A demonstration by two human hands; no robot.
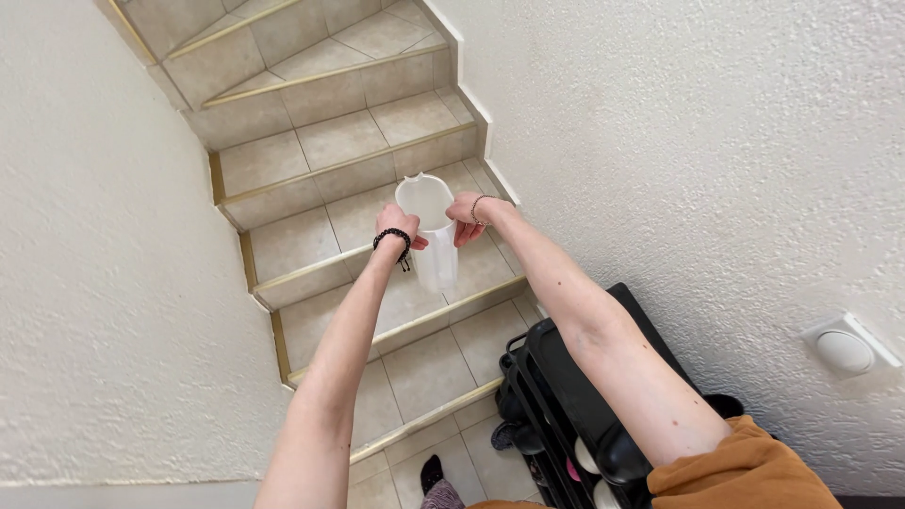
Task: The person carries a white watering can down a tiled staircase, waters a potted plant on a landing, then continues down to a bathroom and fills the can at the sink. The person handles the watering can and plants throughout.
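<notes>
White plastic jug, translucent and tall with a round open mouth, sits between both hands, held out at arm's length above the stairs. Left hand closes around the jug's left side just below the rim, fingers wrapped round the wall; a black bead bracelet circles that wrist. Right hand clasps the opposite side near the rim, fingers curled against the jug, with a thin bracelet on its wrist. The jug hangs roughly upright, its mouth tipped a little toward the camera, and its inside looks pale; whether it holds anything cannot be told.

Below the jug, beige tiled steps with brass-coloured edge strips climb away, turning to the left between rough white plaster walls. At the lower right, against the wall, stands a black shoe rack with dark shoes on its shelves. A white round wall switch is mounted on the right wall. An orange sleeve covers the right upper arm.
</notes>
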